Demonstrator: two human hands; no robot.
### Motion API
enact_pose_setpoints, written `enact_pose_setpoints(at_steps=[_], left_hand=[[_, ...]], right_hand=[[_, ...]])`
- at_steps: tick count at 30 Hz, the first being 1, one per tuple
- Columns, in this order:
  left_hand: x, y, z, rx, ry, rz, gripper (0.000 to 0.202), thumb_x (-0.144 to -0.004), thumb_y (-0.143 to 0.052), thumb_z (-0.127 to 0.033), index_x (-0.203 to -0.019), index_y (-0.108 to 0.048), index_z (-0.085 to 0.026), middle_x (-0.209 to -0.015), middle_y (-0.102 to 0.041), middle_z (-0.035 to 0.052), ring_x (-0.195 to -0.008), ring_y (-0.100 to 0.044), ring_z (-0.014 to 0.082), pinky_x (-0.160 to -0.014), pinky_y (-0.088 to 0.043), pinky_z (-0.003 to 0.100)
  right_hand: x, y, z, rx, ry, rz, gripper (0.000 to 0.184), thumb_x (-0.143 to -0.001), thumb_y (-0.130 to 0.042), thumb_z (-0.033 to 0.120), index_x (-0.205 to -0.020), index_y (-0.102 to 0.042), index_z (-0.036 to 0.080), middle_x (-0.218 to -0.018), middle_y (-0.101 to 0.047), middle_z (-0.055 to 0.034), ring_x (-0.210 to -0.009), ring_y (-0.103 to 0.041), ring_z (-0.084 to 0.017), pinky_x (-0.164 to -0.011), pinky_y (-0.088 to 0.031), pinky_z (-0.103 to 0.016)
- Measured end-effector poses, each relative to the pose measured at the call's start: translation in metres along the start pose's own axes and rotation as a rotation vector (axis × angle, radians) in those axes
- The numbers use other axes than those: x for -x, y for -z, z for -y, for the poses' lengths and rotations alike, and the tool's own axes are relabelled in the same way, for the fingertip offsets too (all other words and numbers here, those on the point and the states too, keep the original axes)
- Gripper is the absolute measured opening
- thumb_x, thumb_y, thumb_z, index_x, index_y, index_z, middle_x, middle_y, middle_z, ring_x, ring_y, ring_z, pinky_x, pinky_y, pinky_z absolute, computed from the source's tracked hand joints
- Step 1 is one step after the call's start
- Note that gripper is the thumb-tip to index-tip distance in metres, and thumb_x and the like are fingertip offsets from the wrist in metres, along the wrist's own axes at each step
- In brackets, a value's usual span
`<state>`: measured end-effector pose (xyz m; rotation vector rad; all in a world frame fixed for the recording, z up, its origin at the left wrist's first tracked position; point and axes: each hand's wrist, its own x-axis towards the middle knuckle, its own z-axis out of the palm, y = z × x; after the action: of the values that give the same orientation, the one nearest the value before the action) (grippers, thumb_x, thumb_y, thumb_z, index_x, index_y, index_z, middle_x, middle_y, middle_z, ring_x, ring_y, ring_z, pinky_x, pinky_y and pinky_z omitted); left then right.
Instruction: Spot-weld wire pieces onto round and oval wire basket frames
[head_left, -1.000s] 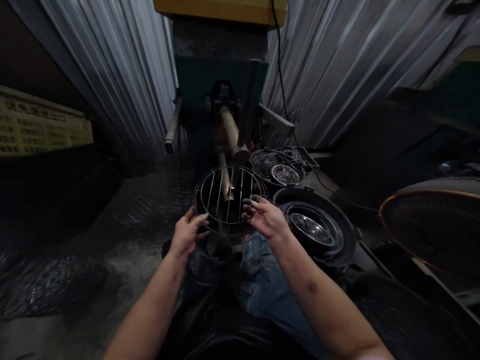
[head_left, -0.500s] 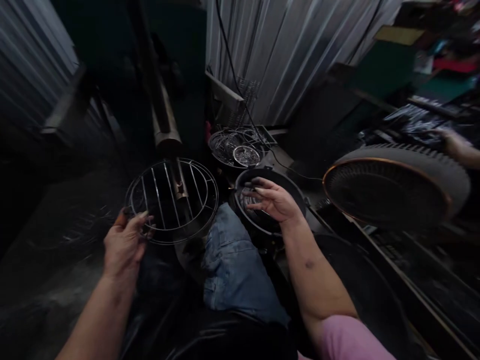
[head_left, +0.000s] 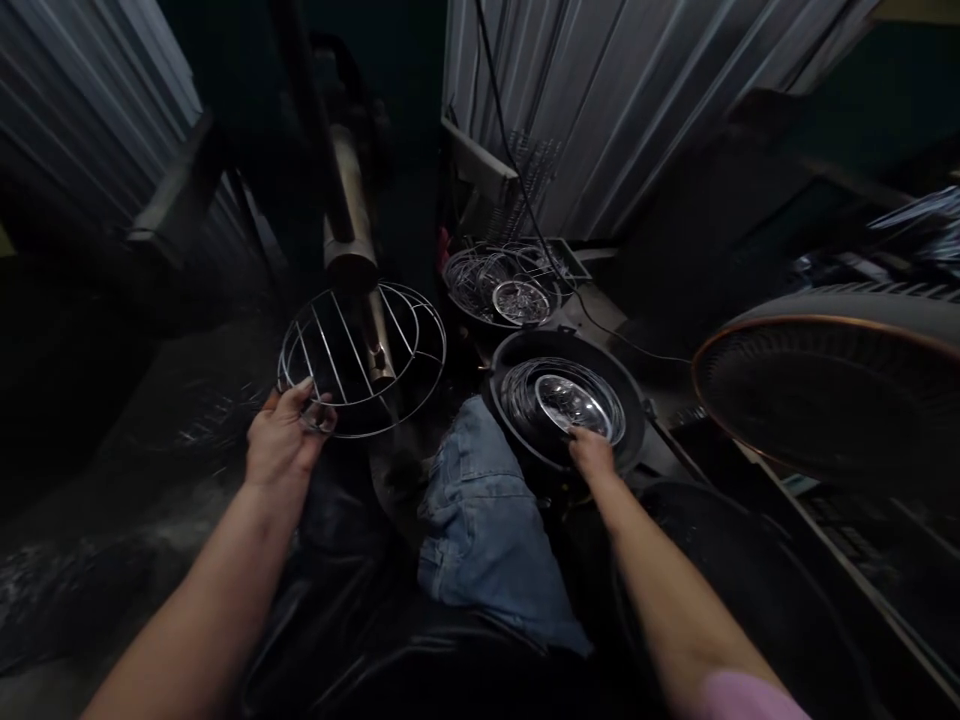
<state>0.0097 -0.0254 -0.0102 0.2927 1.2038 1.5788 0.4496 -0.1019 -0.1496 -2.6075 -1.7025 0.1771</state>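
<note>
My left hand grips the near left edge of a round wire rack, made of rings and parallel bars. The rack is tilted beside a brass-coloured metal rod that comes down from the machine above. My right hand reaches into a round black pan, its fingers closed at the near rim of a small shiny bowl. Whatever those fingers hold is too small or hidden to make out. Coiled wire rings lie around the bowl inside the pan.
Another pan with wire rings and a second shiny bowl stands behind. A round fan-like guard with an orange rim is at right. A dark cable hangs before corrugated metal sheeting. My denim-covered knee lies between the hands.
My right hand has gone from open above the pan down to the small bowl, its fingers closing. My left hand still holds the wire rack. The view has swung left.
</note>
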Motion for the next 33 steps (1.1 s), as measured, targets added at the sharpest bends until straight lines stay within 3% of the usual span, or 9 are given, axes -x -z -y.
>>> enact_pose_setpoints(at_steps=[6, 10, 14, 16, 20, 24, 27, 29, 33], left_hand=[[-0.003, 0.000, -0.003, 0.055, 0.025, 0.014, 0.023, -0.063, -0.069, -0.009, -0.074, -0.050, -0.016, -0.063, -0.057, -0.0018, -0.053, -0.058, 0.0138, -0.045, -0.047, 0.024], [-0.005, 0.003, -0.001, 0.068, 0.031, 0.016, 0.027, -0.060, -0.070, -0.009, -0.073, -0.048, -0.017, -0.060, -0.056, -0.0028, -0.050, -0.057, 0.0133, -0.045, -0.046, 0.024], [-0.003, 0.005, -0.002, 0.069, 0.015, 0.038, 0.028, -0.056, -0.072, -0.009, -0.070, -0.048, -0.017, -0.059, -0.056, -0.0022, -0.052, -0.058, 0.0146, -0.045, -0.046, 0.024], [-0.002, 0.006, -0.003, 0.078, 0.004, 0.055, 0.029, -0.055, -0.072, -0.010, -0.070, -0.049, -0.017, -0.057, -0.055, -0.0029, -0.051, -0.057, 0.0138, -0.044, -0.045, 0.024], [-0.003, 0.009, -0.003, 0.098, -0.028, 0.096, 0.035, -0.050, -0.077, -0.013, -0.069, -0.048, -0.018, -0.059, -0.056, -0.0034, -0.052, -0.057, 0.0129, -0.045, -0.044, 0.023], [-0.004, 0.011, -0.001, 0.125, -0.017, 0.100, 0.042, -0.046, -0.080, -0.015, -0.072, -0.048, -0.020, -0.062, -0.057, -0.0050, -0.054, -0.057, 0.0127, -0.048, -0.043, 0.023], [-0.004, 0.013, 0.002, 0.147, 0.009, 0.098, 0.044, -0.046, -0.081, -0.015, -0.073, -0.047, -0.020, -0.064, -0.057, -0.0057, -0.055, -0.058, 0.0123, -0.050, -0.043, 0.024], [-0.004, 0.015, 0.005, 0.152, 0.020, 0.106, 0.042, -0.048, -0.080, -0.015, -0.074, -0.048, -0.020, -0.065, -0.057, -0.0058, -0.055, -0.058, 0.0119, -0.051, -0.042, 0.024], [-0.007, 0.019, 0.008, 0.158, 0.034, 0.103, 0.042, -0.049, -0.080, -0.016, -0.076, -0.048, -0.020, -0.065, -0.056, -0.0063, -0.056, -0.058, 0.0119, -0.052, -0.042, 0.023]], right_hand=[[0.036, 0.010, -0.024, 0.017, 0.093, -0.207, 0.040, -0.078, -0.042, 0.009, -0.104, -0.073, 0.014, -0.102, -0.073, -0.0134, -0.089, -0.065, -0.024, -0.083, -0.044, -0.035], [0.055, 0.020, -0.016, 0.047, 0.175, -0.336, 0.034, -0.079, -0.044, 0.008, -0.095, -0.074, 0.016, -0.093, -0.075, -0.0113, -0.088, -0.064, -0.025, -0.087, -0.039, -0.039], [0.090, 0.039, 0.017, -0.028, 0.550, -0.602, 0.031, -0.082, -0.045, 0.006, -0.089, -0.073, 0.018, -0.089, -0.075, -0.0072, -0.095, -0.065, -0.023, -0.094, -0.038, -0.039], [0.119, 0.048, 0.041, -0.117, 0.774, -0.643, 0.033, -0.083, -0.043, 0.003, -0.091, -0.071, 0.019, -0.092, -0.075, -0.0058, -0.100, -0.065, -0.022, -0.100, -0.036, -0.041], [0.177, 0.049, 0.091, -0.268, 1.083, -0.470, 0.031, -0.085, -0.045, 0.003, -0.099, -0.068, 0.019, -0.096, -0.075, -0.0064, -0.104, -0.064, -0.022, -0.106, -0.032, -0.050], [0.210, 0.030, 0.135, -0.250, 1.214, -0.282, 0.028, -0.085, -0.047, 0.007, -0.098, -0.068, 0.019, -0.095, -0.074, -0.0080, -0.094, -0.065, -0.022, -0.108, -0.023, -0.063], [0.214, 0.029, 0.161, -0.070, 1.195, 0.161, 0.031, -0.085, -0.046, 0.009, -0.106, -0.067, 0.019, -0.102, -0.073, -0.0109, -0.100, -0.062, -0.028, -0.103, -0.012, -0.075], [0.207, 0.043, 0.174, 0.073, 1.160, 0.474, 0.039, -0.082, -0.047, 0.009, -0.117, -0.063, 0.019, -0.120, -0.066, -0.0146, -0.115, -0.055, -0.034, -0.100, -0.006, -0.079], [0.179, 0.085, 0.190, 0.124, 1.177, 0.834, 0.054, -0.070, -0.056, 0.007, -0.122, -0.061, 0.020, -0.123, -0.064, -0.0127, -0.120, -0.051, -0.035, -0.106, -0.008, -0.072]])
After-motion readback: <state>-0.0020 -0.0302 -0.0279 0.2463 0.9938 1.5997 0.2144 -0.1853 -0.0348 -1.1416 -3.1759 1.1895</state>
